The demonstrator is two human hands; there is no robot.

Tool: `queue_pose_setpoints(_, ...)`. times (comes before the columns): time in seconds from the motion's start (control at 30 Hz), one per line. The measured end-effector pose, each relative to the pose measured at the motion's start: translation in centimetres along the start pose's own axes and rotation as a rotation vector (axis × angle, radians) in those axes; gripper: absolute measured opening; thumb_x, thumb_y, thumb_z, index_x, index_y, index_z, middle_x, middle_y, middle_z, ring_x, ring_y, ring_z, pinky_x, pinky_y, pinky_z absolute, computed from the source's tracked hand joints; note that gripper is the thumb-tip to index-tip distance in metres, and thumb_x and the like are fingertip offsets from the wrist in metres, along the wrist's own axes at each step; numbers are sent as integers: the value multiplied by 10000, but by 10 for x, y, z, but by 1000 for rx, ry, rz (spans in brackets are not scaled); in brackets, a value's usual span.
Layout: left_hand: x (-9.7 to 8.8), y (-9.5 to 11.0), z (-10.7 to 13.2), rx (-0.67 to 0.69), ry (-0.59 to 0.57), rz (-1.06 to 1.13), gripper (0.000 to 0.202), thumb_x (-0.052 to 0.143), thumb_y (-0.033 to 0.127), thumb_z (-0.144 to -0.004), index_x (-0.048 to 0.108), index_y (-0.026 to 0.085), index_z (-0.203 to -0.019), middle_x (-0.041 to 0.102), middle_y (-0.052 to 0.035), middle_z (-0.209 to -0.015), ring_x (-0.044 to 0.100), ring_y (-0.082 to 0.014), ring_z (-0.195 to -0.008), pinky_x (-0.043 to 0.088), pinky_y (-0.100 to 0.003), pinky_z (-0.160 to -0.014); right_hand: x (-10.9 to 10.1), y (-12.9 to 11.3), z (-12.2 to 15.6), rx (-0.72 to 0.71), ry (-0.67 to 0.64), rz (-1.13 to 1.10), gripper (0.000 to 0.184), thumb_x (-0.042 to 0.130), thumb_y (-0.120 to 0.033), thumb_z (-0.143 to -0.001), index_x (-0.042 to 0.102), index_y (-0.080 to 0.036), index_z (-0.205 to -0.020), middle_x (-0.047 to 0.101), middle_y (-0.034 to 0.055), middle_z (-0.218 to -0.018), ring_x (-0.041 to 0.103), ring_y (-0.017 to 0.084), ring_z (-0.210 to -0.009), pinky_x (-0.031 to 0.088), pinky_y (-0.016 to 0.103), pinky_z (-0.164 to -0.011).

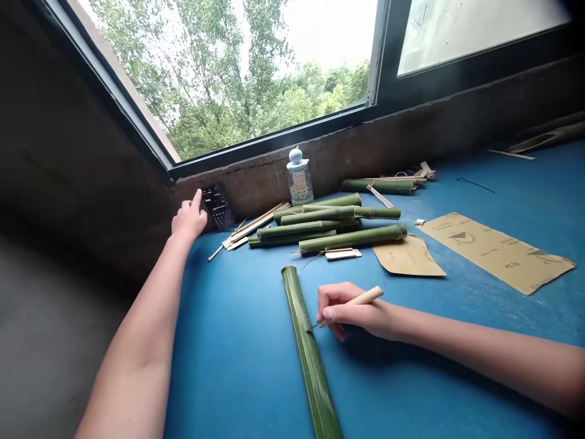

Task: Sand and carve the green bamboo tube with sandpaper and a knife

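Note:
A long green bamboo strip (308, 350) lies on the blue table (237, 353), running from the middle toward the near edge. My right hand (350, 311) rests beside it, closed around a pale wooden-handled tool (363, 298) whose thin tip touches the strip. My left hand (189, 217) reaches far to the back left, index finger stretched out and touching a dark phone (218, 207) that leans against the wall under the window.
A pile of green bamboo pieces (338, 228) and thin pale slats (249, 230) lies at the back middle. A small clear bottle (299, 178) stands by the wall. Two sheets of brown sandpaper (496, 251) lie to the right. More bamboo (381, 185) sits farther back.

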State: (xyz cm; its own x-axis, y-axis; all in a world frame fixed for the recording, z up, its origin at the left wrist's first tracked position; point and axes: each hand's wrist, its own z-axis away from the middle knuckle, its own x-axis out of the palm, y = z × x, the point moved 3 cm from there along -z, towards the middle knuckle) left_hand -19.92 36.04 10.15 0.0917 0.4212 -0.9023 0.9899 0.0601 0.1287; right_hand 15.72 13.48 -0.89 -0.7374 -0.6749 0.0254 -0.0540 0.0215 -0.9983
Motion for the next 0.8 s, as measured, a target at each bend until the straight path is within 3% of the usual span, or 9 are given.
queue_pose_setpoints(0.13,22,-7,-28,-9,36,1,550,596,345,-969,387,237,-1467,385,-132,-1459,466,-331,-1267,417,-555,-1035,-6,0,-5,38,15,-102,245,589,-390,-822,588,-155,-753,562,-20,-621,562,113,-505,404,237,-517)
queue_pose_setpoints(0.3,41,-24,-10,46,52,41,547,626,304,-949,419,236,-1451,288,-119,-1535,363,-358,-1352,334,-596,-1093,-7,4,-7,48,29,-145,258,613,-399,-840,608,-145,-796,563,-15,-623,571,118,-528,418,235,-515)
queue_pose_setpoints(0.5,67,-43,8,-45,70,213,394,586,334,-981,515,183,-1338,480,-120,-1379,529,-277,-1202,462,-493,-1004,-5,6,-4,41,121,-69,259,558,-429,-937,599,-193,-1037,637,3,-842,581,102,-653,454,230,-603)
queue_pose_setpoints(0.7,102,-44,2,-151,-80,333,353,602,369,-975,570,142,-1243,593,-104,-1207,612,-233,-1052,522,-440,-913,-3,5,-2,79,47,-55,331,587,-477,-895,623,-154,-833,639,18,-669,604,142,-628,447,253,-591)
queue_pose_setpoints(0.8,111,-43,1,-181,-145,327,371,623,375,-961,573,147,-1249,578,-109,-1249,593,-250,-1107,500,-464,-951,-4,3,-2,79,98,-55,318,558,-477,-909,611,-163,-911,654,23,-734,590,132,-627,452,258,-599)
